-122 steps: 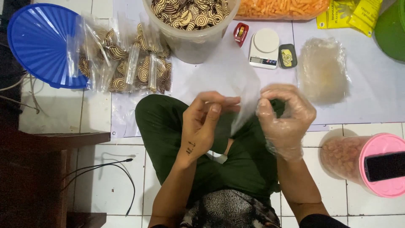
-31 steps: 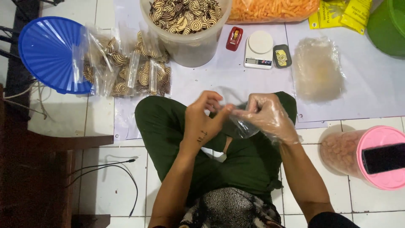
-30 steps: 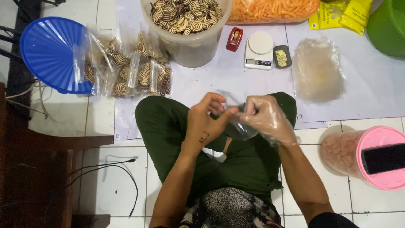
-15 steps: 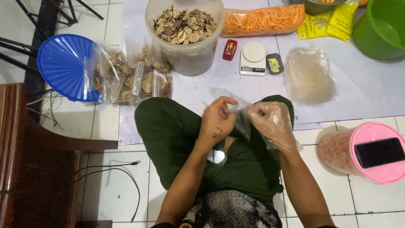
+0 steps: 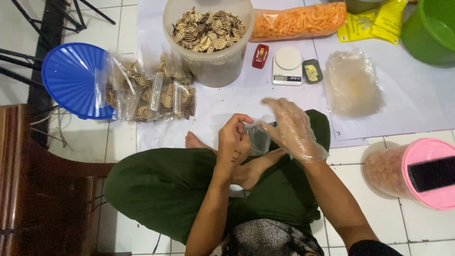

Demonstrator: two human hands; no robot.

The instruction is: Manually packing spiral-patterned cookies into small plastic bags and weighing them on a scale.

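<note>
- The bare left hand [image 5: 234, 142] was curled closed, thumb and fingers pinching the edge of a small clear plastic bag [image 5: 259, 138] held over the lap, just above the crossed legs in dark green trousers [image 5: 161, 189].
- The right hand [image 5: 291, 128], inside a loose clear plastic glove, was spread open with fingers fanned at the bag's three o'clock; whether it touched the bag could not be told.
- The bag looked thin, limp, very light and slippery, so it would likely crumple and slide; the firmest hold seemed to be a pinch at its open rim.
- At twelve o'clock from the hands stood a large translucent tub of spiral-patterned biscuits [image 5: 208, 38], with a small white digital scale [image 5: 287, 66] at one o'clock.
- At ten o'clock lay filled clear packets of the same biscuits [image 5: 151, 90] beside a round blue plastic lid [image 5: 71, 78].
- At four o'clock sat a pink-lidded jar [image 5: 417, 173].
</note>
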